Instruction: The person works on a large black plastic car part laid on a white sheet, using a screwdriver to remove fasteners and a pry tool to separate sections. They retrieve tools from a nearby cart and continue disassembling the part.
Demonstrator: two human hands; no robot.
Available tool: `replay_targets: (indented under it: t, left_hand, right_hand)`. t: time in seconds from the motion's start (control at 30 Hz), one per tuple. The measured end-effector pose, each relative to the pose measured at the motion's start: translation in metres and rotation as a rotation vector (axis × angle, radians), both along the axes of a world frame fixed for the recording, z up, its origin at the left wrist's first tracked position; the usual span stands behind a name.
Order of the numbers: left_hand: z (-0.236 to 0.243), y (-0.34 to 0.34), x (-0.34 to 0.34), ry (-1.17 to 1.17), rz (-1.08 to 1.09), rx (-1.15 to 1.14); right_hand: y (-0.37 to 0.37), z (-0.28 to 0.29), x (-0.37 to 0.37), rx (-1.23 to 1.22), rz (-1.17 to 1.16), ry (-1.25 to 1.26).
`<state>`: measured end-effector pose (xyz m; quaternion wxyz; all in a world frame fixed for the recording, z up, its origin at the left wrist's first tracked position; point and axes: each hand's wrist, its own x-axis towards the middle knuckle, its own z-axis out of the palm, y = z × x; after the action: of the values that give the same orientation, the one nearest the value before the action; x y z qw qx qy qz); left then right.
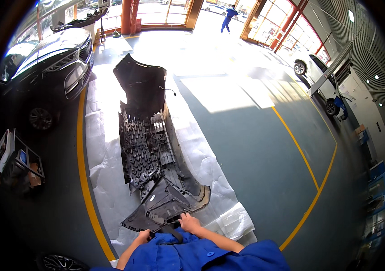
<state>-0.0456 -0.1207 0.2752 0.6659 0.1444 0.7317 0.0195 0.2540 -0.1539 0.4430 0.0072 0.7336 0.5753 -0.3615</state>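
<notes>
We curl R hand (190, 222) at nr edge of blk bumper (140, 147), L hand (143, 236) nearby; can't tell if either grips. White sheet (101, 156) underneath.

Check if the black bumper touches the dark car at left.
Apart. Head view: white sheeting and a yellow line show between the bumper and the car.

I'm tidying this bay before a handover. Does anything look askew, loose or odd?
A short wire stands out: it pokes past the black bumper's right edge near the far end, attached to nothing visible at its tip. The white sheet underneath is creased. I see no clear spill.
</notes>
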Motion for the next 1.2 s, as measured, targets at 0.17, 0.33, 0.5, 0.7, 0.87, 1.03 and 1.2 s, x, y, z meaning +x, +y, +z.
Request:
replay_targets:
  t: [0.17,0.33,0.5,0.7,0.87,1.03,1.2]
  left_hand:
    - [0.006,0.0,0.01,-0.039,-0.135,0.05]
    - [0.0,-0.001,-0.016,-0.192,-0.411,0.258]
    - [-0.003,0.001,-0.016,-0.166,-0.473,0.29]
    - [-0.001,0.007,-0.011,-0.196,-0.437,0.245]
    - [-0.005,0.001,-0.019,-0.188,-0.376,0.229]
    - [-0.002,0.005,0.02,-0.111,-0.041,-0.013]
    - [-0.011,0.009,-0.015,-0.066,0.074,0.012]
  right_hand:
    - [-0.021,-0.018,0.014,0.159,-0.066,0.014]
    - [-0.009,-0.014,0.006,-0.192,-0.169,-0.009]
    - [-0.025,-0.011,0.003,0.136,-0.103,0.01]
    - [-0.031,-0.014,0.006,0.04,-0.295,0.034]
    - [-0.016,-0.012,0.011,-0.089,-0.186,0.082]
    - [-0.018,-0.045,0.032,0.065,-0.06,0.212]
    - [0.015,-0.007,-0.003,-0.01,-0.22,-0.063]
